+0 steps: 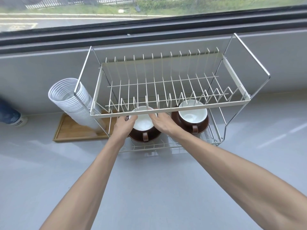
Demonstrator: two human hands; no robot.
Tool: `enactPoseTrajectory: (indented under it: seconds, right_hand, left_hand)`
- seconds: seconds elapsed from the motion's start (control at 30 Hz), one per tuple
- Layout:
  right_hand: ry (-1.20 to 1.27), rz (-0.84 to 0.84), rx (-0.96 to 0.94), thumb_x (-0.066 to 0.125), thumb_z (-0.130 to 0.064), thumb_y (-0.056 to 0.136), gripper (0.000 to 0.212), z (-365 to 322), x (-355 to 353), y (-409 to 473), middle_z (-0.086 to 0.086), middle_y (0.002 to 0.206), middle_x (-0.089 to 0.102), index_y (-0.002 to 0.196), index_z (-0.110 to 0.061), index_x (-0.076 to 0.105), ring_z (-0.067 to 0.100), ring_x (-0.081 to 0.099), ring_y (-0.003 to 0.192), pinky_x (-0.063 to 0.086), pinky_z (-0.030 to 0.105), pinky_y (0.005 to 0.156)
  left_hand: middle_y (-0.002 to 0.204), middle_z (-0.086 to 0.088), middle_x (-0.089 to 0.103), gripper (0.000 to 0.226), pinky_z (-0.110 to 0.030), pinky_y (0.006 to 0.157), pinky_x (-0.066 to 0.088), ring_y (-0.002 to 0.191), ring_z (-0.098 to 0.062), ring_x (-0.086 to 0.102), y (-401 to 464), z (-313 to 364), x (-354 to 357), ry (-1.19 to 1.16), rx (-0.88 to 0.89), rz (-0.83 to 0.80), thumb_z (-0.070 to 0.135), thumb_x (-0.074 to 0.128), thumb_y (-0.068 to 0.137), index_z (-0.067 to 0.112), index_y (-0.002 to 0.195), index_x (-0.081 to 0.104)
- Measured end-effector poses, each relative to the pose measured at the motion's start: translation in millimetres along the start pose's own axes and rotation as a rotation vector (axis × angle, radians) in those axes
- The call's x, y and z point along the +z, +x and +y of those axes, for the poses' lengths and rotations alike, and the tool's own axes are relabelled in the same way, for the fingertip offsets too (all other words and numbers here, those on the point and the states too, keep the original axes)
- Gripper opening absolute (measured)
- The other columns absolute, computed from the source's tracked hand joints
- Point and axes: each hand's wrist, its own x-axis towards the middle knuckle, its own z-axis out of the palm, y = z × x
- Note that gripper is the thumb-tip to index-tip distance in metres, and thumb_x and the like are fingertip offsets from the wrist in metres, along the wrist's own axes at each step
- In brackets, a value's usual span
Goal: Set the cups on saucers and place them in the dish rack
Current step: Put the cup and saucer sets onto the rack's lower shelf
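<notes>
A two-tier wire dish rack (166, 112) stands on a grey counter (149, 188) below a window (99, 14), seen from above by the person reaching into it. Both bare forearms stretch forward into the lower tier. The left hand (123, 126) and the right hand (162, 122) sit on either side of a brown cup (142, 123) with a white inside, the fingers of each curled around its rim and sides so that the cup is held between them; the fingertips are partly hidden behind the front bar of the upper tier. This cup sits on a brown saucer (146, 138) at the left end of the lower tier, near its front edge, with its handle pointing toward the person. A second cup (192, 113), also brown with a white inside, sits on a second saucer (204, 125) at the right end of the same tier, just beside the first pair, its handle likewise facing the person. The upper tier, with its rows of upright plate dividers, holds nothing. To the left of the rack, a tilted stack of clear plastic cups (71, 100) rests on a shallow wooden tray (74, 131) that touches the rack's left end. At the far left edge of the counter lies a partly visible bottle (16, 119).
</notes>
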Motion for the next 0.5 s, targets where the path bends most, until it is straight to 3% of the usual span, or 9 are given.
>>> enactPoseTrajectory:
  seconds: [0.2,0.4,0.5]
  right_hand:
    - [-0.059,0.032,0.042,0.032,-0.05,0.1,0.06,4,-2,-9,0.015,0.143,0.049,0.143,-0.009,0.043,0.033,0.046,0.131,0.038,0.044,0.107]
    - [-0.133,0.042,0.018,0.043,-0.039,0.098,0.051,3,-17,-31,0.011,0.142,0.053,0.139,-0.009,0.049,0.028,0.047,0.132,0.038,0.041,0.108]
    - [-0.155,0.057,0.013,0.047,-0.036,0.097,0.05,4,-29,-47,0.007,0.145,0.051,0.14,-0.011,0.049,0.024,0.046,0.134,0.035,0.038,0.112]
  left_hand:
    - [0.119,0.001,0.056,0.049,-0.048,0.104,0.049,0.12,-0.029,0.057,-13,0,2,0.085,0.071,0.04,0.035,0.057,0.094,0.018,0.14,0.052]
    - [0.129,-0.001,0.058,0.051,-0.049,0.106,0.048,0.122,-0.028,0.055,-35,3,-7,0.144,0.091,-0.01,0.034,0.057,0.095,0.021,0.144,0.048]
    - [0.142,-0.006,0.057,0.048,-0.044,0.107,0.046,0.127,-0.028,0.054,-50,8,-10,0.199,0.129,0.004,0.037,0.054,0.094,0.023,0.14,0.055]
